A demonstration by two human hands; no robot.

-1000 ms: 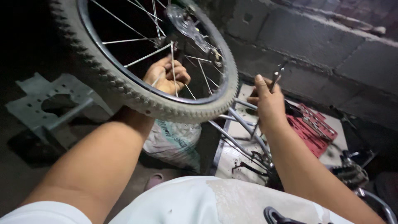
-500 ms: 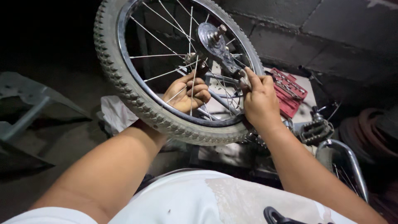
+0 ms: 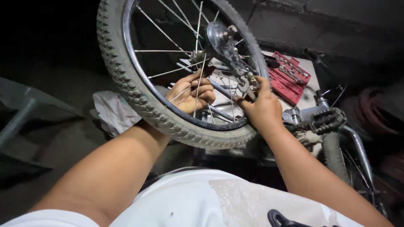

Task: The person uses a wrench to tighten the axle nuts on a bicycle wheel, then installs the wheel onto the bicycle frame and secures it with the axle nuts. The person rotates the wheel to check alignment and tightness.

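A small bicycle wheel [image 3: 139, 101] with a knobby grey tyre, chrome rim and thin spokes stands raised in front of me. My left hand [image 3: 189, 93] reaches behind the spokes and is closed near the hub [image 3: 219, 38]. My right hand [image 3: 261, 105] is on the near side, its fingers pinched on a small metal tool or fitting [image 3: 246, 84] by the axle. What exactly the left fingers grip is hidden by spokes.
A red socket-tool case [image 3: 290, 77] lies open beyond the wheel. A bike pedal [image 3: 328, 120] and chrome frame tube [image 3: 357, 147] sit at right. A white plastic bag [image 3: 113, 113] lies at left, a grey metal bracket [image 3: 17, 117] at far left. A block wall is behind.
The wheel now sits more centred and closer. My right hand has moved from the frame and a held tool over to the wheel's axle. The view swung right.
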